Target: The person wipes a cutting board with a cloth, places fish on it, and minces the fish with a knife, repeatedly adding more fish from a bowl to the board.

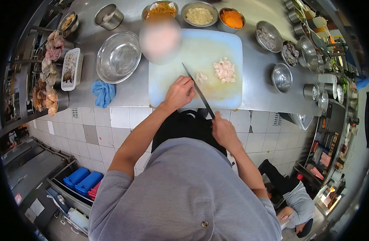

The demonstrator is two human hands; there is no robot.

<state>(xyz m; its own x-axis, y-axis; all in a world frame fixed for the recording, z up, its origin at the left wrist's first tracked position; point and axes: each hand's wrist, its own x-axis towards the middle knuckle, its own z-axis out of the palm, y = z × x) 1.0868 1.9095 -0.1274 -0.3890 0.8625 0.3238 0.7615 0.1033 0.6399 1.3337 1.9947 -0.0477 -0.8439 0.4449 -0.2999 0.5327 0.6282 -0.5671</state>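
Note:
My right hand (223, 129) is wrapped round the handle of a long knife (199, 92), whose blade points up and left over the cutting board (168, 82). Beside the blade, at its left, my left hand (179, 93) rests on the board with its fingers bent together; what lies under the fingertips is hidden. Just right of the blade is a small group of pale cut pieces (201, 77). A larger pile of pale pink diced pieces (224, 70) lies farther right on the board.
Bowls of orange slices (232, 18) and chopped pale food (199, 16) line the board's far edge. A metal bowl (118, 57), a blue cloth (103, 93) and a white basket (72, 69) are at left. Another person (299, 205) is at lower right.

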